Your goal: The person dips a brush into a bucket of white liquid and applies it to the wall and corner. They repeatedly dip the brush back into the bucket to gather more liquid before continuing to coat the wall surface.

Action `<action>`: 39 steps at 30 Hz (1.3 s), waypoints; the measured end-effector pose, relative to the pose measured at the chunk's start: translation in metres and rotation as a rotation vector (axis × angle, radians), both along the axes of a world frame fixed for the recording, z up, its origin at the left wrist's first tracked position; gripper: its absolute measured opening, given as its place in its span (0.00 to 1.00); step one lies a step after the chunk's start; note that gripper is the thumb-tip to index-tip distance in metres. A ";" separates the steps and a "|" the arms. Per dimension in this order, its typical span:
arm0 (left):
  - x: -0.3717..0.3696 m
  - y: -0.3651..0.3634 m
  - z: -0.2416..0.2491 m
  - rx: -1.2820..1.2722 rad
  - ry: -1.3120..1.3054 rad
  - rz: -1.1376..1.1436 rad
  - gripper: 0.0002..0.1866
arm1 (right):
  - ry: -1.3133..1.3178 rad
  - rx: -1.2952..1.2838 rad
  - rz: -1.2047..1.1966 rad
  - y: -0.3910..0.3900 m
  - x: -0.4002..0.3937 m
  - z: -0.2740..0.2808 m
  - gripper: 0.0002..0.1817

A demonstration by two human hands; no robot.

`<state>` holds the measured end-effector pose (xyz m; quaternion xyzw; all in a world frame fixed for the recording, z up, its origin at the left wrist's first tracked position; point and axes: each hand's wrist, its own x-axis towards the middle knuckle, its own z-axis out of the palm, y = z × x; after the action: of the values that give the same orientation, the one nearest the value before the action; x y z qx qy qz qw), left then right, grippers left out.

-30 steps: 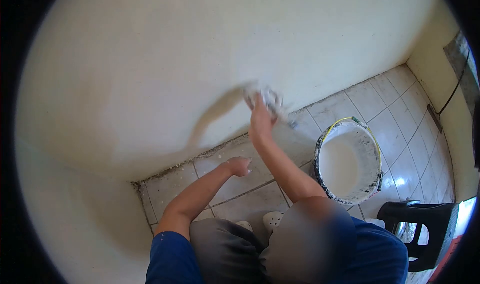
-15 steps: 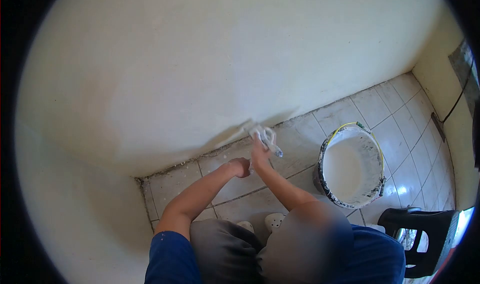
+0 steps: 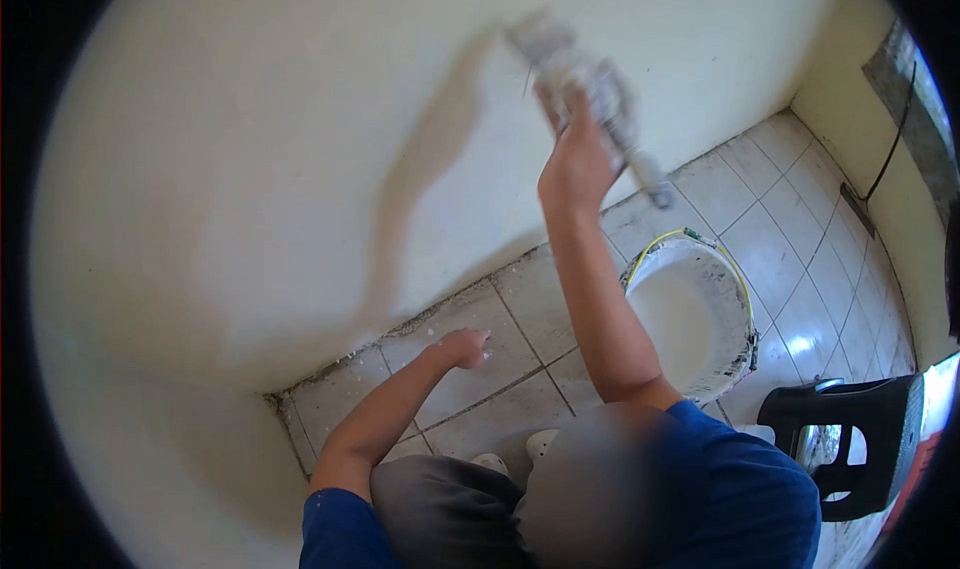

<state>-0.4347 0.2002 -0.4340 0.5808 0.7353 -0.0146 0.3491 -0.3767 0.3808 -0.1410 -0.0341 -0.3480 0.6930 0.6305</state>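
Note:
My right hand (image 3: 580, 159) is raised in front of the pale wall (image 3: 300, 149), wrapped round a paint-smeared brush (image 3: 545, 41). Motion blurs the brush; its head is at or close to the wall, and a whitish cloth or rag-like bundle (image 3: 610, 99) seems to be around its handle. Lower down, my left hand (image 3: 466, 349) hangs over the floor tiles with curled fingers and white smears on the fingertips; whether anything is in it cannot be made out. A bucket (image 3: 690, 309) of white paint, partly behind my right forearm, stands on the floor.
A black plastic stool (image 3: 850, 439) stands at the lower right. Light tiles (image 3: 480, 369) with white spots run along the rough wall base. On the right, a dark cable (image 3: 895, 159) hangs by the side wall. My light shoes show below my knees.
My right hand has risen from the wall base with the brush, up and to the right. My left hand, formerly near it, has moved slightly left and lower. The view has shifted slightly.

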 end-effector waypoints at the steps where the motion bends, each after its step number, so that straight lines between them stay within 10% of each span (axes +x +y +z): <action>1: -0.001 -0.001 0.002 0.001 0.013 0.006 0.26 | -0.163 -0.044 -0.148 -0.001 -0.008 -0.035 0.23; 5: 0.000 -0.001 0.012 -0.083 0.090 0.041 0.25 | -0.614 -0.215 -0.190 0.000 -0.016 -0.248 0.25; 11: 0.004 -0.006 0.010 0.015 0.042 -0.001 0.24 | -0.588 -0.593 -0.088 -0.002 -0.001 -0.260 0.22; 17: 0.007 0.003 0.013 0.024 -0.032 -0.013 0.23 | -0.157 -0.131 -0.099 0.020 -0.004 -0.003 0.19; 21: 0.006 0.003 0.013 0.011 -0.006 -0.010 0.24 | 0.011 0.024 -0.194 0.022 -0.002 0.036 0.17; 23: 0.004 0.000 0.009 0.017 -0.006 0.013 0.23 | -0.427 0.033 -0.298 0.035 -0.016 -0.038 0.23; 28: 0.002 0.000 0.014 0.037 0.086 0.039 0.23 | -0.412 -0.652 -0.158 0.011 -0.005 -0.251 0.27; 30: 0.005 -0.001 0.017 0.079 0.082 0.057 0.23 | -0.382 -0.746 -0.161 0.004 -0.001 -0.255 0.26; 39: 0.002 0.001 0.004 0.054 0.052 0.050 0.24 | -0.080 -0.055 -0.017 -0.013 0.003 0.015 0.18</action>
<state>-0.4326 0.2014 -0.4297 0.5708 0.7585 -0.0012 0.3145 -0.3742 0.3681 -0.1255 -0.0821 -0.3533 0.6951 0.6207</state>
